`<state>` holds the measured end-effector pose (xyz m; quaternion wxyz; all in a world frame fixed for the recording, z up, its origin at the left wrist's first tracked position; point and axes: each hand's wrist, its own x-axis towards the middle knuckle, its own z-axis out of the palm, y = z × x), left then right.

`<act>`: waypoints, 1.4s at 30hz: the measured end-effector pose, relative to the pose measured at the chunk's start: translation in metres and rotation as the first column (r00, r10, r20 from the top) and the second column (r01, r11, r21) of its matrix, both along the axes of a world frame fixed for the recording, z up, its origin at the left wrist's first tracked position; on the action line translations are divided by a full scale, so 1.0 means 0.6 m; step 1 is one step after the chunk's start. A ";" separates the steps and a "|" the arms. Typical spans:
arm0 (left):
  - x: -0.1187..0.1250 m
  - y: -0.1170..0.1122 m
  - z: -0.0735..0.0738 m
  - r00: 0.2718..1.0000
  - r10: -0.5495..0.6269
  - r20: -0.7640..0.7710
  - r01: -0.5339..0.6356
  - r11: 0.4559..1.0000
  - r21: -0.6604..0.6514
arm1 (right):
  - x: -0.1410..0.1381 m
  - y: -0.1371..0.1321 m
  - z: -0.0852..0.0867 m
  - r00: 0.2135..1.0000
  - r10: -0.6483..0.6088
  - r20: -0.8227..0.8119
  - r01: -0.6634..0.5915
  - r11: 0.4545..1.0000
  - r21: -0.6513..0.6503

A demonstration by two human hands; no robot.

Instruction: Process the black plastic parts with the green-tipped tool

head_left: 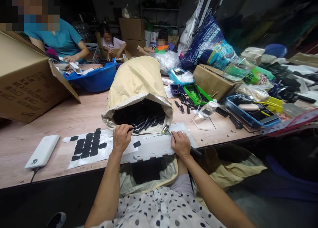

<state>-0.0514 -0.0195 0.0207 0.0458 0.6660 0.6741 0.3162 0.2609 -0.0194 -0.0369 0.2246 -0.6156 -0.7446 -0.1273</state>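
Gripping a small hammer [165, 129] with the right hand [181, 144] before a sack [139, 75].
Its head lies at ten o'clock from that nearer hand, handle toward four; the left hand [122, 138] seemingly pinches a black piece [135, 130].

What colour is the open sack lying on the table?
The sack is pale yellow, seen best in the head view.

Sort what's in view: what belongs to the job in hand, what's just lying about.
In the job, by the look of it:
- hammer, in the right hand
- black pieces, at the left hand
- sack
- white card

Probably just lying about:
- white device
- bottle
- blue basin
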 end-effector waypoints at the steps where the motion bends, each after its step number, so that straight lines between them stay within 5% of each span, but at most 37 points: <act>1: 0.002 -0.004 -0.005 1.000 0.012 0.001 -0.012 1.000 0.000 | 0.000 0.000 0.001 1.000 0.000 0.001 0.000 1.000 -0.007; 6: -0.016 0.003 -0.032 0.999 0.053 -0.007 -0.053 0.997 -0.056 | -0.001 0.000 0.000 1.000 0.000 -0.003 0.000 1.000 0.008; 10: -0.023 0.002 -0.030 1.000 0.026 -0.011 -0.027 0.994 -0.103 | -0.002 0.000 0.001 1.000 -0.006 -0.011 0.006 1.000 0.022; 15: 0.047 -0.022 -0.014 0.991 -0.124 -0.042 0.122 0.992 -0.041 | -0.002 -0.001 0.004 1.000 -0.005 0.006 0.005 0.999 0.035; 20: 0.118 -0.027 -0.036 0.941 -0.337 -0.018 0.331 0.934 -0.134 | -0.001 0.001 0.000 1.000 -0.002 0.012 0.002 0.999 0.053; 26: 0.103 -0.018 -0.071 0.953 -0.279 0.118 0.292 0.949 -0.115 | 0.006 0.009 0.000 0.999 0.019 -0.038 -0.018 1.000 0.012; 30: 0.099 -0.016 -0.074 0.946 -0.260 0.193 0.288 0.948 -0.137 | -0.005 -0.005 0.018 0.975 0.030 -0.221 -0.023 0.999 0.035; 37: 0.105 -0.015 -0.073 0.933 -0.259 0.249 0.299 0.945 -0.136 | -0.081 -0.073 0.049 0.741 0.289 -0.606 -0.353 0.935 0.015; 42: 0.105 -0.015 -0.076 0.924 -0.284 0.254 0.321 0.940 -0.114 | -0.104 -0.094 0.043 0.722 0.305 -0.621 -0.441 0.895 -0.072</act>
